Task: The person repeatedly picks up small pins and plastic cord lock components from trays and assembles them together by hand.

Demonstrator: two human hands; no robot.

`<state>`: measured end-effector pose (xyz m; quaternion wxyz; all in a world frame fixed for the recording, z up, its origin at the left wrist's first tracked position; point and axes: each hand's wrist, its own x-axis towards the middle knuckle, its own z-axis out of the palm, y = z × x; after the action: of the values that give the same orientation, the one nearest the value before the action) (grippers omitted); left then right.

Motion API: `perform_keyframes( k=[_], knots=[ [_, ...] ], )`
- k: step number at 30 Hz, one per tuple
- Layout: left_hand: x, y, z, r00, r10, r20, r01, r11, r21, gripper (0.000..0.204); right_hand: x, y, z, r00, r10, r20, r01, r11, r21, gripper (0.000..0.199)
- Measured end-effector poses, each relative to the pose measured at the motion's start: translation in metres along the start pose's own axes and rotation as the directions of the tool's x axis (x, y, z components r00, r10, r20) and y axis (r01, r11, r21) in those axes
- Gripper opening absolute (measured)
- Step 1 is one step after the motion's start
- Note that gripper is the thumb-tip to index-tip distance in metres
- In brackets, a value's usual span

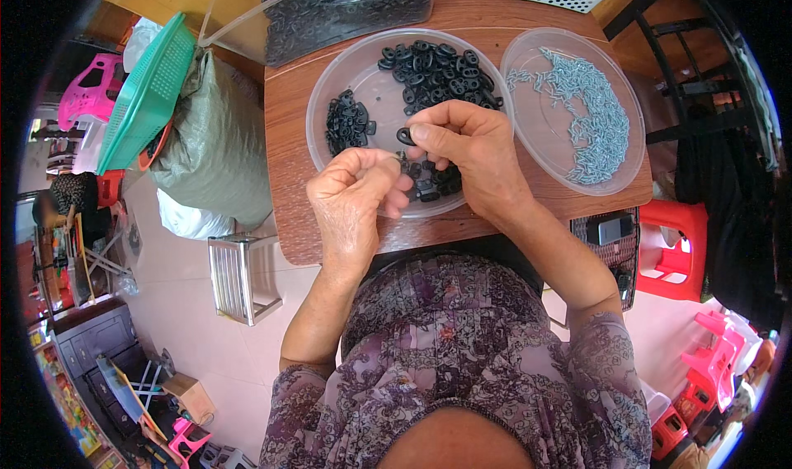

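Small parts pinched over the bowl: a slip would lose them.

The left hand (pixel 351 201) has its fingers (pixel 388 172) closed on something too small to identify; the right hand (pixel 470 151) pinches a black ring (pixel 405 136), both above the clear bowl (pixel 330 81) on the desk (pixel 285 139). A loose pinch could drop either piece among the black parts (pixel 437 69). Farther right, the screw dish (pixel 536 131) sits near the desk edge and could be knocked off.

Home workshop: parts tubs (pixel 528 98) on table (pixel 289 139) (plastic stools (pixel 676 250) around).
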<state>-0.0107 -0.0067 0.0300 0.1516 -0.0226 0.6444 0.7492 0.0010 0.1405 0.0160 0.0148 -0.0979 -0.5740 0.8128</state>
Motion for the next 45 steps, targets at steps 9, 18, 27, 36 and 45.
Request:
perform_keyframes(
  k=[9,18,27,36,45],
  knots=[
    [0.0,0.001,0.0,1.0,0.0,0.015,0.0,1.0,0.0,0.008,0.003,0.002,0.001,0.999,0.053,0.01,-0.053,0.999,0.0,0.015],
    [0.0,0.0,0.0,1.0,-0.01,0.002,0.01,1.0,0.016,0.008,0.004,0.003,0.0,0.998,0.043,0.042,-0.041,0.999,-0.032,0.015],
    [0.0,0.0,0.001,1.0,-0.016,-0.002,0.016,1.0,-0.002,0.007,0.001,0.002,0.007,0.996,-0.091,0.015,0.093,0.991,-0.1,0.009],
    [-0.001,0.002,0.002,0.999,-0.024,-0.022,0.024,0.999,0.023,0.008,0.001,0.0,0.009,0.995,-0.093,-0.035,0.09,0.993,-0.08,0.005],
    [0.0,0.001,0.002,0.999,-0.025,-0.027,0.025,1.0,0.011,0.008,0.001,0.004,0.006,0.996,-0.09,-0.024,0.088,0.993,-0.081,0.009]
  ],
)
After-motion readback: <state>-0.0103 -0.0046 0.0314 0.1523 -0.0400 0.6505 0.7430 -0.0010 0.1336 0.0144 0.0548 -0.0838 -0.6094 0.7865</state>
